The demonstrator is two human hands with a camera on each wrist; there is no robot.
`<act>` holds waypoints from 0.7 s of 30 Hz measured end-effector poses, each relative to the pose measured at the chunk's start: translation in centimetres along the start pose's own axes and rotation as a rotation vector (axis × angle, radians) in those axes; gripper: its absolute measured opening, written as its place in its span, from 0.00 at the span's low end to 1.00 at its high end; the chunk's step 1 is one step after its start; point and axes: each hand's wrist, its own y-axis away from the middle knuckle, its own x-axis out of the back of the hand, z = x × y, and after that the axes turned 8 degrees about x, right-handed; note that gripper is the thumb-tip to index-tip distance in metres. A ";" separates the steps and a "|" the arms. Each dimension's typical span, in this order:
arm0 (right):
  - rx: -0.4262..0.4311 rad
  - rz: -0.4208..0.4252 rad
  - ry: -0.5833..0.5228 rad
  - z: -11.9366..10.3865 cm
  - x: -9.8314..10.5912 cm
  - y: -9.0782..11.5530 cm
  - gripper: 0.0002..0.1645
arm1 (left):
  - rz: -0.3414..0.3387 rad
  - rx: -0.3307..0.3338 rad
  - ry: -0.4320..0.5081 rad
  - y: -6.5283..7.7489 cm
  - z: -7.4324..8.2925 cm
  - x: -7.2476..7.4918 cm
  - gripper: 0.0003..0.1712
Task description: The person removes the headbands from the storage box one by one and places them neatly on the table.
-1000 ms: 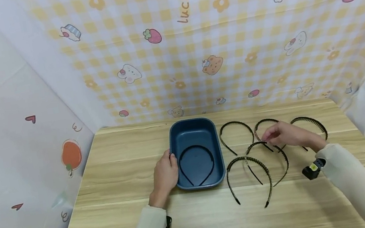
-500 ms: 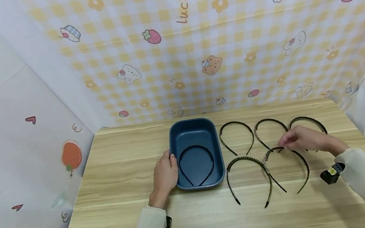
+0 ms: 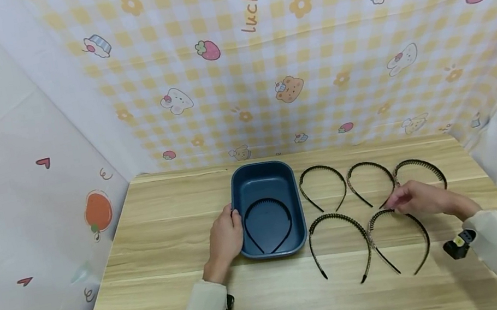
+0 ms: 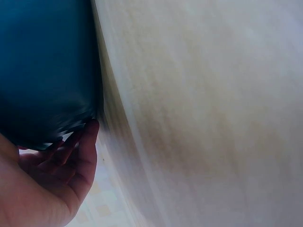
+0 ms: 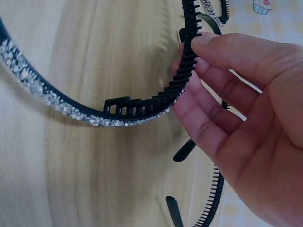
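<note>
A dark blue plastic bin [image 3: 261,183] sits on the table, with one black toothed headband [image 3: 263,200] lying inside. My left hand [image 3: 227,236] grips the bin's left wall, thumb at the rim; in the left wrist view, its fingers [image 4: 87,146] curl against the bin's underside edge. On the right, my right hand [image 3: 418,200] pinches the top of a headband [image 3: 426,237] between thumb and fingers. The right wrist view shows this headband [image 5: 61,111] as black, with comb teeth inside and silvery glitter along the outer face. Its two ends point toward the front of the table.
A headband [image 3: 336,215] lies immediately left of the held one. Three more lie in a back row: a left headband [image 3: 320,166], a middle headband [image 3: 366,163] and a right headband [image 3: 416,161] partly behind my right hand. A patterned cloth [image 3: 240,79] hangs behind the wooden table [image 3: 165,219].
My right hand has moved right and toward the front with the headband, from overlapping the front-left one to beside it. The left hand and bin have stayed put.
</note>
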 end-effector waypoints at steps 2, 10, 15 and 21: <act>0.002 0.005 0.004 0.1 -0.2 0.1 0.09 | 0.001 -0.001 -0.002 0.0 0.0 0.0 0.20; 0.006 -0.002 -0.020 0.5 -0.5 0.0 0.08 | -0.005 -0.008 -0.007 0.0 0.0 0.0 0.19; -0.008 -0.004 -0.019 0.7 -0.6 -0.1 0.08 | -0.002 -0.010 -0.006 0.0 0.0 0.0 0.19; 0.001 -0.002 0.004 0.4 -0.7 -0.2 0.07 | -0.003 -0.008 0.000 0.0 0.0 0.0 0.20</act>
